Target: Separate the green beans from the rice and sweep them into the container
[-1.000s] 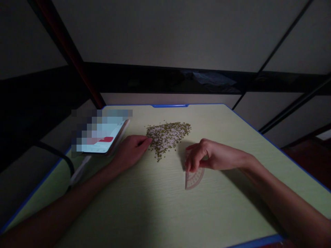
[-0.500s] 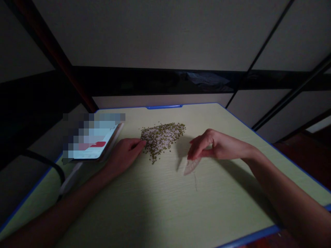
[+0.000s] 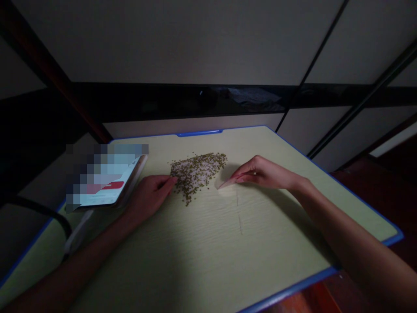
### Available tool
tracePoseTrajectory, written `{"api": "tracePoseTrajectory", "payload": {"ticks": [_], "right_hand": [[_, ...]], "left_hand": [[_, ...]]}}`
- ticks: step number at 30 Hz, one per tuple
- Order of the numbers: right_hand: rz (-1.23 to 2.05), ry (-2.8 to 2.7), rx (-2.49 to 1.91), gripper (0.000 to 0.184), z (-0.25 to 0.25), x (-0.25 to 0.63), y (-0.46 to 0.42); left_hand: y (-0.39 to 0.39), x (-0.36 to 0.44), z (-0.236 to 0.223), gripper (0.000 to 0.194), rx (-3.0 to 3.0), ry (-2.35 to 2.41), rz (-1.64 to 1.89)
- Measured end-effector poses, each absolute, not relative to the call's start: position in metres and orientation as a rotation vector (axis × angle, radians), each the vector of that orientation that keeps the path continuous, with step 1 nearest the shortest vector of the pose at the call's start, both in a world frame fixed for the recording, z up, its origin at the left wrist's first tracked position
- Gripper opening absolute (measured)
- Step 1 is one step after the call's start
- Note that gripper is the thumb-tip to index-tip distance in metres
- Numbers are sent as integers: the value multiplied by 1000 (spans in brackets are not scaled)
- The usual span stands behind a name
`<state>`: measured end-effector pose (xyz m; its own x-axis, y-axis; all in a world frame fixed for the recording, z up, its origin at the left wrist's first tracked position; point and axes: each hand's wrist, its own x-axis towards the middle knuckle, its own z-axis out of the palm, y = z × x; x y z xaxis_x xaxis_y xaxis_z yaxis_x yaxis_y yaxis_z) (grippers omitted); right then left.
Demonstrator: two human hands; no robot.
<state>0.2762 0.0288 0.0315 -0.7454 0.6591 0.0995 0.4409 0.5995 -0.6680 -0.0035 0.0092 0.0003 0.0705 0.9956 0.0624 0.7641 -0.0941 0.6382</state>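
A loose pile of small green beans mixed with pale grains (image 3: pixel 198 171) lies on the pale table (image 3: pixel 202 261). My left hand (image 3: pixel 154 191) rests on its side at the pile's left edge, fingers curled and tips pressed together against the grains. Whether anything is pinched there is hidden. To the right of the pile, my right hand (image 3: pixel 256 171) is closed on a thin, translucent flat piece (image 3: pixel 224 184). The piece slants down towards the tabletop, its tip pointing at the pile and a short gap away from it.
A tablet (image 3: pixel 107 182) with a lit, partly blurred screen leans at the left of the table, beside my left forearm. A dark cable (image 3: pixel 42 208) curves past it. Thin line marks (image 3: pixel 240 224) show on the tabletop. A pale panelled cabinet (image 3: pixel 182 43) stands behind the blue table edge.
My right hand has swung the translucent piece from hanging steeply down to a flatter slant pointing left at the pile. The left hand keeps its place by the pile. The camera view has shifted slightly.
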Motion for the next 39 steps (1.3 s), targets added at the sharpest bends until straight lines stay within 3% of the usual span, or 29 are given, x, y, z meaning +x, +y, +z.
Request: {"api": "tracePoseTrajectory", "payload": {"ticks": [22, 39], "right_hand": [[972, -2529, -899, 28, 35, 305, -67], [1050, -2577, -772, 29, 32, 294, -63]], "left_hand": [[10, -5, 2, 35, 1977, 1711, 669], [11, -3, 4, 37, 1958, 1759, 661]]}}
